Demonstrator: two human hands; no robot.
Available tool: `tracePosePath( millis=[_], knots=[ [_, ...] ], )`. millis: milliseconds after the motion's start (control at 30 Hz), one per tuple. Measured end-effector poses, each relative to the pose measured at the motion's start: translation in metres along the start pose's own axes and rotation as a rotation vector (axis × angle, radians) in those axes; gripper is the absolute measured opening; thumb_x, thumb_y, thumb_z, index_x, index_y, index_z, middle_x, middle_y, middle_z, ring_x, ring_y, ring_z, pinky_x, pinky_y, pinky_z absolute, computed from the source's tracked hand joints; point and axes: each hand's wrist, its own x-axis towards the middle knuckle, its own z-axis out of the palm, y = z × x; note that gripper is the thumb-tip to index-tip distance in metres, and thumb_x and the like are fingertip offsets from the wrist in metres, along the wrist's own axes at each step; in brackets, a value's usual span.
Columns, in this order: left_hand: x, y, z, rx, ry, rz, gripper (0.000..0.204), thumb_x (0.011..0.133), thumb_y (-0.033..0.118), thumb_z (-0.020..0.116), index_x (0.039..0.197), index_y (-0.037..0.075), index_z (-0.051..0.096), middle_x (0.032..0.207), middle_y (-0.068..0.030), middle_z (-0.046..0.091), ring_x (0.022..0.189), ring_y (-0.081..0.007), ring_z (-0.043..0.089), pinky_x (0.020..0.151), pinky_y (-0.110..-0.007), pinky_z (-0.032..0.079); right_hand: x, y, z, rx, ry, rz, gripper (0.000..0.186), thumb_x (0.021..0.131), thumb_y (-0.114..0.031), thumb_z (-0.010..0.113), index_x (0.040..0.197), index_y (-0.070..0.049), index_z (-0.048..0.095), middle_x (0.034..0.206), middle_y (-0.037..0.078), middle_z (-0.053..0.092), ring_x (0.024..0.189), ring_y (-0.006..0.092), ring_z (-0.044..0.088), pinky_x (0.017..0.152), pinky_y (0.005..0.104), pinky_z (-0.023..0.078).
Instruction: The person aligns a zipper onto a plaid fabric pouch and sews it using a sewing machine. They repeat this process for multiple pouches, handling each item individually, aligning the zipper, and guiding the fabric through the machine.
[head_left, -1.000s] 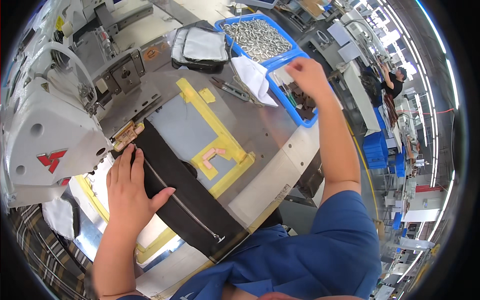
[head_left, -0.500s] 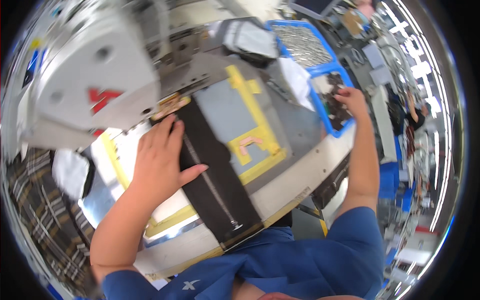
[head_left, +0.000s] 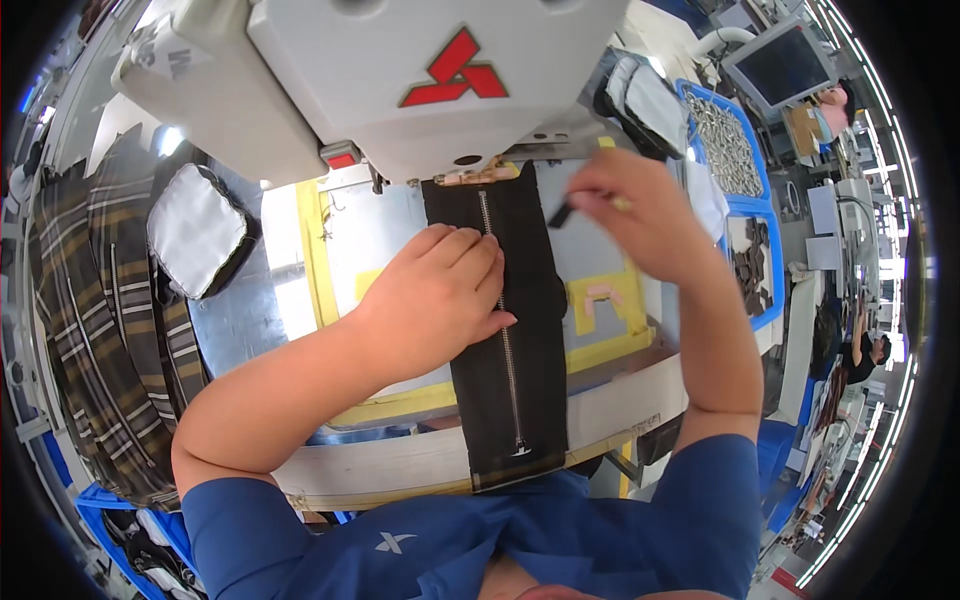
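Note:
A long black fabric panel [head_left: 537, 350] with a metal zipper [head_left: 507, 350] down its length lies under the sewing machine head [head_left: 440, 110]. Its near end hangs over the table's front edge, where the zipper slider [head_left: 520, 447] shows. My left hand [head_left: 440, 285] rests on the panel, fingers bent and thumb apart, touching it beside the zipper teeth. To the right of the panel, my right hand [head_left: 630, 210] is raised and slightly blurred. Thumb and fingers pinch a small dark strip [head_left: 561, 214], pointing toward the panel's right edge.
A blue tray [head_left: 768, 310] at the right holds dark pieces, and a blue bin [head_left: 690, 88] behind it holds metal parts. Plaid fabric [head_left: 110, 350] and a white-and-black padded piece [head_left: 200, 232] lie at the left. Yellow tape [head_left: 625, 345] frames the work plate.
My right hand has left the blue tray and moved left to the panel with a dark strip. My left hand's fingers have bent more, still on the panel. The view has turned.

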Motion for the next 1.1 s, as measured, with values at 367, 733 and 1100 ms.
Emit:
tracePosePath(
  millis=[367,733,1100],
  knots=[
    [-0.002,0.003,0.000,-0.017,0.026,-0.002,0.054,0.086,0.039,0.082,0.120,-0.003,0.074,0.126,-0.0164,0.073,0.120,-0.0311,0.068,0.107,-0.045,0.053,0.033,0.007,0.047,-0.020,-0.001,-0.261,0.018,0.090,-0.013,0.080,0.105,-0.003,0.078,0.108,0.013,0.076,0.104,0.0356,0.072,0.089,0.0448,0.059],
    [-0.001,0.001,0.000,-0.061,0.018,-0.007,0.054,0.084,0.038,0.083,0.119,-0.003,0.074,0.125,-0.0167,0.072,0.117,-0.0314,0.067,0.105,-0.044,0.054,0.028,0.010,0.062,-0.038,0.022,-0.276,0.027,0.085,-0.011,0.085,0.111,-0.004,0.081,0.118,0.012,0.078,0.108,0.0321,0.075,0.093,0.0406,0.061],
    [-0.001,0.001,-0.001,-0.076,0.006,-0.015,0.054,0.084,0.038,0.083,0.119,-0.003,0.073,0.123,-0.0165,0.072,0.117,-0.0311,0.067,0.104,-0.044,0.054,0.029,0.007,0.067,-0.027,0.031,-0.310,0.025,0.084,-0.006,0.085,0.108,-0.004,0.082,0.116,0.011,0.079,0.108,0.0318,0.075,0.094,0.0413,0.061]
  ],
)
